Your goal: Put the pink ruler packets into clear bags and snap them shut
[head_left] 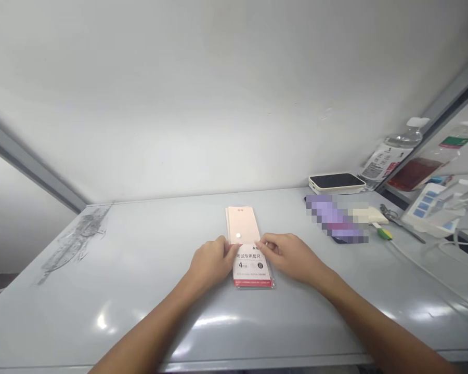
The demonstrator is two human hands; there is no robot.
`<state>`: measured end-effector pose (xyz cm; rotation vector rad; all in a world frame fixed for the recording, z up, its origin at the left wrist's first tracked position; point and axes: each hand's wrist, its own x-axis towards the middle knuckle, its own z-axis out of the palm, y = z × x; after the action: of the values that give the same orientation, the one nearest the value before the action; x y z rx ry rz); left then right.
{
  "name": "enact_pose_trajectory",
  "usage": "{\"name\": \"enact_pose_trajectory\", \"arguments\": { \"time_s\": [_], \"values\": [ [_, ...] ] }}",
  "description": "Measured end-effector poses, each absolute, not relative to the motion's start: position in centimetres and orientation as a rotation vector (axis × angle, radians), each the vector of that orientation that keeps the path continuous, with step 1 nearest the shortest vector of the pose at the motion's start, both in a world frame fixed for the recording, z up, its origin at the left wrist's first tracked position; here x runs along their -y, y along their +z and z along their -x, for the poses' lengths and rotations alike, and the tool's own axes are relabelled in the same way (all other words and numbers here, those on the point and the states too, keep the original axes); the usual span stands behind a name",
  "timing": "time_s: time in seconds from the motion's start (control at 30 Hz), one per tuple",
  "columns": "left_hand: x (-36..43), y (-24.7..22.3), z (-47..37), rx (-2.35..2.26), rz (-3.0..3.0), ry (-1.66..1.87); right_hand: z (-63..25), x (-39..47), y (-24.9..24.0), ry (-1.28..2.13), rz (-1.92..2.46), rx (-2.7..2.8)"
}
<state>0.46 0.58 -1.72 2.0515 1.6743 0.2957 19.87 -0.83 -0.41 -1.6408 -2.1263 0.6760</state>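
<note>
Left hand (212,261) and right hand (291,255), fingers curled nearly closed, pinch opposite edges of pink case (243,222), upper part bare, lower behind white label (250,269); whether opened, can't tell.

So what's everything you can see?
Packet: one, pink, white, red, middle
Table: one, grey, below
Wall: one, white, back
Drawing: one, dark grey, left
Phone: one, black, cream, back right
Blurred thing: one, mostly purple, right
Pale thing: one, cream, right
Cable: at least one, white, green, right
Metal tool: one, silver, right
Bottles: two, clear, one holding reddish liquid, right
Plastic thing: one, white, blue, right
Bars: at least two, grey, both sides
Left hand: one, bare, packet's left
Right hand: one, bare, packet's right
</note>
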Motion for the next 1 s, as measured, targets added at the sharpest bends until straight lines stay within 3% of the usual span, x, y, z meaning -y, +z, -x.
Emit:
{"name": "enact_pose_trajectory", "arguments": {
  "time_s": [0.2,0.37,0.47,0.6,0.77,1.0],
  "values": [
    [-0.8,-1.9,-0.3,-1.580,-2.040,0.394,-19.9,0.6,-0.7,0.624,1.775,2.036],
    [-1.0,-1.6,-0.5,-1.472,-1.942,0.682,-20.2,0.3,-1.0,0.640,1.832,1.798],
    [-0.9,-1.3,-0.7,-1.341,-1.912,0.819,-20.2,0.1,-0.8,0.871,1.661,1.621],
    [-0.4,-1.2,-1.0,-1.318,-1.921,0.757,-19.8,0.3,-0.3,1.313,1.222,1.464],
    [0.1,-0.9,-1.1,-1.472,-2.036,0.665,-18.9,1.0,-0.9,1.350,1.153,1.509],
    [0.3,-0.2,-1.2,-1.307,-2.110,0.542,-18.3,1.7,-1.1,1.447,1.124,1.521]
  ]
}}
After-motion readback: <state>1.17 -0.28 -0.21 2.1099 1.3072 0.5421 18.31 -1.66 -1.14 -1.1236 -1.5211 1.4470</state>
